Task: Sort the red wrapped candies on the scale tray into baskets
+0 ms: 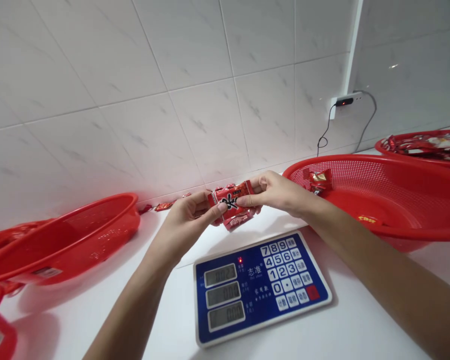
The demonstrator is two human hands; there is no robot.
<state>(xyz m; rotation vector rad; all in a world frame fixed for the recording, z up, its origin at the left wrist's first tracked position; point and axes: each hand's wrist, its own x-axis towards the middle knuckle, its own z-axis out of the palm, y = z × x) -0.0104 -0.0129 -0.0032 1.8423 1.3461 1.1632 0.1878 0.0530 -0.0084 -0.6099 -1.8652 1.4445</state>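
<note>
Between both hands is a red snack packet (230, 198) with black lettering, gripped at its two ends. My left hand (189, 215) pinches its left end, thumb on the front. The right end is held by my right hand (270, 192), thumb across the face. Just below the held packet shows another small red packet (238, 220); whether it is held or lies on the surface behind, I cannot tell. Nearer to me is a blue digital scale (262, 287) with three displays and a number keypad, under and in front of the hands.
A red mesh basket (390, 167) with a few packets stands right; behind it is a fuller red basket (382, 145). Red baskets (131, 215) also stand left. Loose packets (165, 206) lie by the tiled wall (195, 120). A cable hangs from a power socket (333, 111).
</note>
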